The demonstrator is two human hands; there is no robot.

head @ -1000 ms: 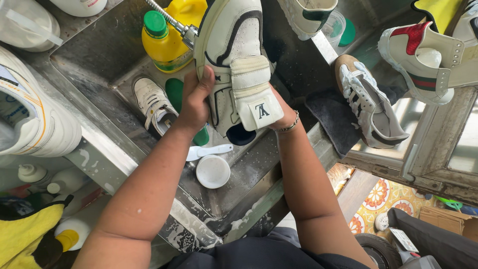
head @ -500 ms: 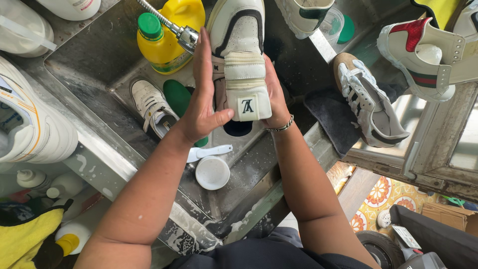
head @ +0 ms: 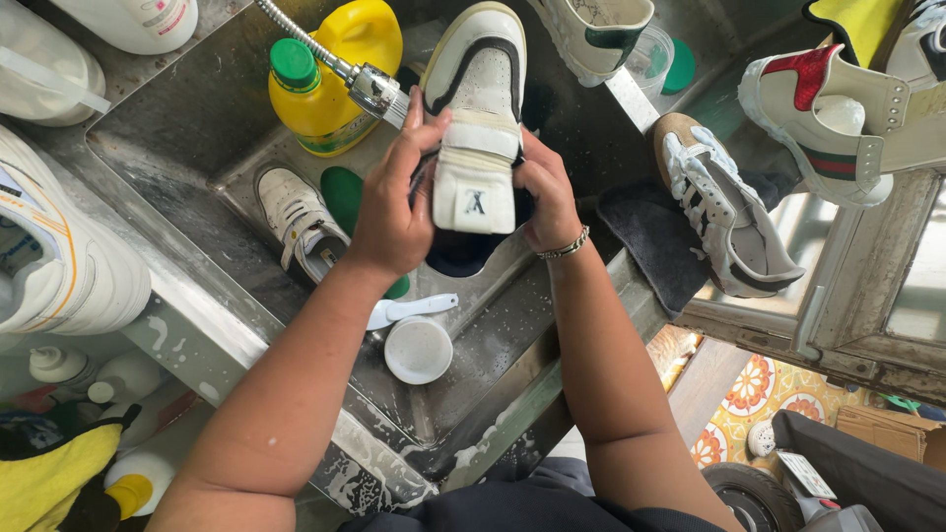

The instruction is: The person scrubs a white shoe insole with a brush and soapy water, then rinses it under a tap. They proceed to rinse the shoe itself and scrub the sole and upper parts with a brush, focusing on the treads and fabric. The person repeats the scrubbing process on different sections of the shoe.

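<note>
The person is holding a white high-top shoe (head: 476,118) with both hands over a metal sink (head: 187,128). The left hand (head: 394,207) is wrapping around the left side of the shoe, with its fingers reaching up along the strap. The right hand (head: 545,197) is gripping the right side of the shoe, fingers curled tight on it. A thin bracelet (head: 567,246) is sitting on the right wrist. The shoe is pointing toe-up, away from the person, and its white tongue is hanging down toward them between the two hands.

Everything else is sitting around the sink. A spray hose head (head: 370,89) is hanging just left of the shoe, close to the left hand's fingertips. A yellow bottle with a green cap (head: 340,74) is lying in the sink behind the hose. A small white sneaker (head: 296,222) is lying in the bottom of the sink, beside a green round thing (head: 343,195). A white brush (head: 409,308) and a round white lid (head: 418,350) are lying in the sink near the person's arms. A brown and white sneaker (head: 724,212) is resting on a dark cloth (head: 641,241) on the right edge of the sink. A big white shoe (head: 59,266) is sitting on the left edge.
</note>
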